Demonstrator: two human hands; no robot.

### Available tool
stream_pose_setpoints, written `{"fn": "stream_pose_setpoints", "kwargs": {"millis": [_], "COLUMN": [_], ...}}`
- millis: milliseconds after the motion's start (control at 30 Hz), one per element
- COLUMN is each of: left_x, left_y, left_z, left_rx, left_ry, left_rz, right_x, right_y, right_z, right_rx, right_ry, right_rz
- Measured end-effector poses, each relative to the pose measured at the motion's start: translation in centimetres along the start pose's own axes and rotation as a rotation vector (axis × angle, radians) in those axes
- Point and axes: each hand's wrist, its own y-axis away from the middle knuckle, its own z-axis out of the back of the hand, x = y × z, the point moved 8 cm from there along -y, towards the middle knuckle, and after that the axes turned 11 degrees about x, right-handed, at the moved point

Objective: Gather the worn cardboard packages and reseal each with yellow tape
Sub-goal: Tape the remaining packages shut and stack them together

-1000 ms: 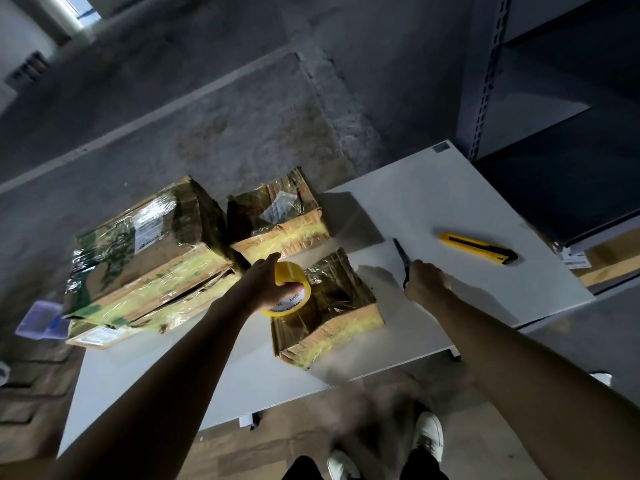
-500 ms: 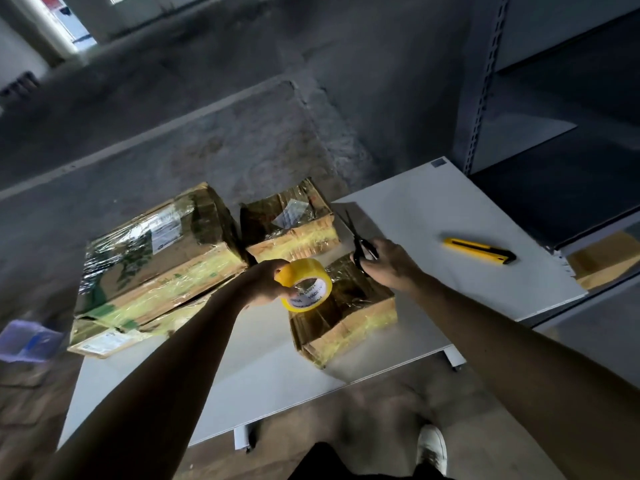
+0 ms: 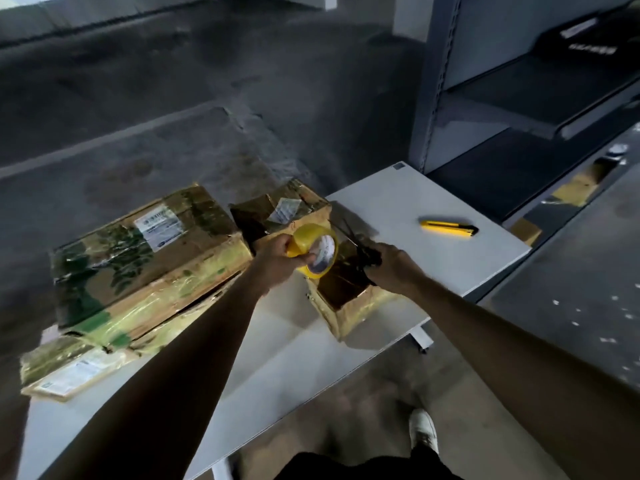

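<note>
The left hand [image 3: 277, 261] curls its fingers round the yellow tape roll [image 3: 317, 249], and the right hand [image 3: 394, 265] grips scissors [image 3: 360, 244] — both above a small worn box [image 3: 349, 301] on the table [image 3: 433, 199]. Farther off lie a big box [image 3: 138, 261] and a yellow knife [image 3: 448, 228].

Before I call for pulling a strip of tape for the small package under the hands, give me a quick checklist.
1. Tape: the left hand grips the yellow tape roll: ok.
2. Cutter: the right hand holds the scissors: ok.
3. Free end of the tape found: cannot tell.
4. The small package lies on the table under both hands: ok.
5. Its top seam closed flat: cannot tell, too dark.
6. The utility knife lies apart from the package: ok.
</note>
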Motion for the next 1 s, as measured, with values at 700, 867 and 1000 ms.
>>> {"fn": "stream_pose_setpoints", "kwargs": {"millis": [700,867,1000], "left_x": [-4.4,-5.9,-6.9], "left_y": [0.1,0.1,-0.1], "left_z": [0.0,-0.5,-1.1], "left_rx": [-0.098,-0.097,-0.067], "left_ry": [-0.056,-0.046,-0.059], "left_rz": [-0.104,-0.159,-0.207], "right_x": [1.3,1.8,2.7], "right_y": [4.7,4.5,4.3], "right_z": [-2.0,-1.4,-0.2], "right_rx": [0.203,0.158,0.101], "right_ry": [0.278,0.387,0.410], "right_rz": [-0.100,-0.123,-0.069]}}
